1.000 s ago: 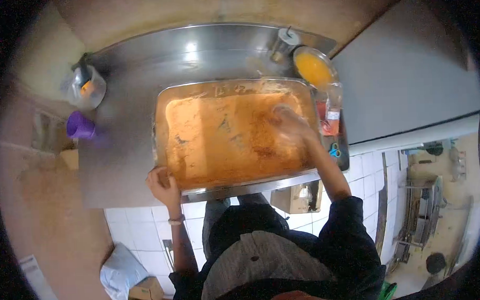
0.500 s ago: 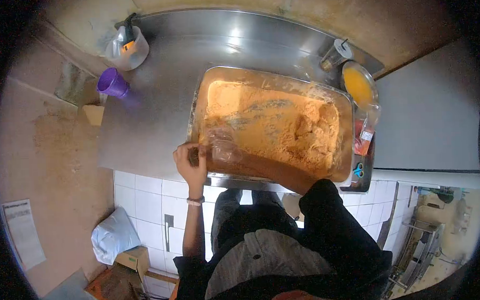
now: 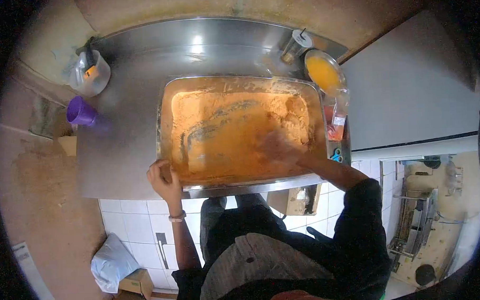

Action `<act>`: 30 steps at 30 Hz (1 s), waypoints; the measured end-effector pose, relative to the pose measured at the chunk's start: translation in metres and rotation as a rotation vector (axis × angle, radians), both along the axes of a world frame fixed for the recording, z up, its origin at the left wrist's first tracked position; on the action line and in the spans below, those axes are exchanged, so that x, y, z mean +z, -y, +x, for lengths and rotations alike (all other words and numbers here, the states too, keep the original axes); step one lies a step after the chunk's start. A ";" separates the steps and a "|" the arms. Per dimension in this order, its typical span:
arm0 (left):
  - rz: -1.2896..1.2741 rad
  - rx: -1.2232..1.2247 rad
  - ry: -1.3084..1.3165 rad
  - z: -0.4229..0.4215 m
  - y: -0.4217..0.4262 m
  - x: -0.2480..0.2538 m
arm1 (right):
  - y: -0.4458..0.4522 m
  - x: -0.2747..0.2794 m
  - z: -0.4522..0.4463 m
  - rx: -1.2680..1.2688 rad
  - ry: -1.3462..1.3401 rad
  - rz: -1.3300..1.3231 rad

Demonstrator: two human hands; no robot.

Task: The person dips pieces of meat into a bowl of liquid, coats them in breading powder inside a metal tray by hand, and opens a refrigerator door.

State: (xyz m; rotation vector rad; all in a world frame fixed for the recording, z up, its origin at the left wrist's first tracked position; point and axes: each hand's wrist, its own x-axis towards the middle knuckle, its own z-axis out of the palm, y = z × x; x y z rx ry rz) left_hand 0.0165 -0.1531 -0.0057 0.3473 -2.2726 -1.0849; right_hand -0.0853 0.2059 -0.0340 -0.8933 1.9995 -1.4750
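A large metal tray (image 3: 160,131) holds orange powder (image 3: 188,107), spread thin in the middle and heaped at the right side. At the tray's front left corner, my left hand (image 3: 164,180) has its fingers curled on the rim. My right hand (image 3: 279,148) is inside the tray over the right half of the powder. Motion smears its fingers, so what they hold, if anything, cannot be made out.
On the steel counter (image 3: 118,149) stand a purple cup (image 3: 80,110) and a clear plastic container (image 3: 92,76) at left. A jar (image 3: 295,46), a bowl of yellow stuff (image 3: 323,74), a red packet (image 3: 335,124) and blue-handled scissors (image 3: 336,156) are at right.
My right hand, seen earlier in a clear plastic glove at the tray's left side, has swept across to the right. My left hand stays at the front left corner. The camera view has shifted.
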 end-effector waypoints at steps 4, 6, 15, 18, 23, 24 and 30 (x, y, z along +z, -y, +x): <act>0.000 -0.004 0.030 0.001 0.000 -0.001 | -0.056 0.024 0.009 0.005 -0.601 0.647; -0.021 0.002 0.039 0.000 0.001 0.000 | -0.033 0.056 0.022 -0.099 -0.593 1.103; -0.038 0.007 0.029 0.000 0.001 0.002 | 0.011 0.013 0.024 -0.098 -0.457 1.260; -0.064 0.020 0.040 -0.001 0.001 0.003 | 0.016 0.027 0.033 -0.186 -0.300 1.048; 0.005 0.020 0.017 -0.002 0.001 0.008 | 0.020 0.018 0.044 0.077 -0.610 1.447; 0.014 0.024 0.013 -0.001 0.001 0.007 | 0.012 0.022 0.043 0.080 -0.531 1.321; -0.022 0.036 -0.028 -0.003 0.003 0.006 | 0.019 0.061 0.006 0.173 -0.343 1.188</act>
